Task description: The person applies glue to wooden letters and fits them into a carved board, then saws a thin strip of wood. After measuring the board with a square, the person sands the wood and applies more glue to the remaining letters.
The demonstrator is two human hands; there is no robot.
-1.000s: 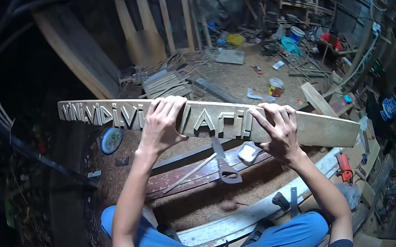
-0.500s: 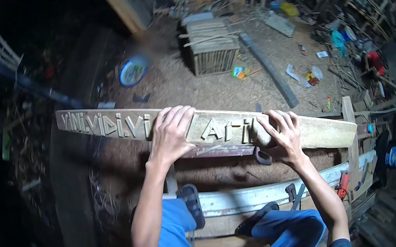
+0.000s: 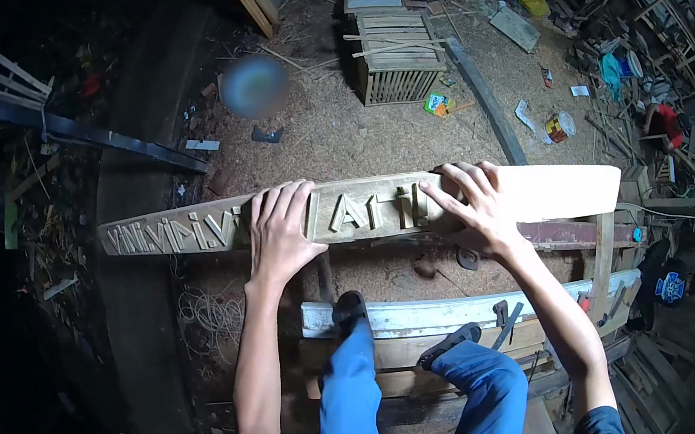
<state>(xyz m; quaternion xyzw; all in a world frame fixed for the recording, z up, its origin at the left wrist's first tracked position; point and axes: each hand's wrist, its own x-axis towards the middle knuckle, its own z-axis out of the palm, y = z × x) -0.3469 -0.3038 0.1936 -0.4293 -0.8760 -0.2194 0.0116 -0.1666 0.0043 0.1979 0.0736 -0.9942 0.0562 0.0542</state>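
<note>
A long wooden board (image 3: pixel 381 213) with raised letters stretches across the middle of the head view, lying nearly level. Its face is turned up toward me, and the blank right end shines bright in the light. My left hand (image 3: pixel 281 224) grips it left of centre, fingers over the far edge and thumb along the near side, covering some letters. Farther right, my right hand (image 3: pixel 477 206) clasps the same board, its index finger stretched over the last letters. Beneath the board's right part, a dark reddish beam (image 3: pixel 572 232) shows.
A slatted wooden crate (image 3: pixel 402 69) stands on the sawdust-covered floor beyond. Left of it is a blurred round basin (image 3: pixel 254 86). A long dark plank (image 3: pixel 484 103) lies to the right, near a small bucket (image 3: pixel 560 127). White-painted timber (image 3: pixel 410 314) crosses near my feet.
The board has turned from sloping down rightward to nearly level, with both hands still on it. My legs have shifted, and the view has moved, showing more of the floor near my feet.
</note>
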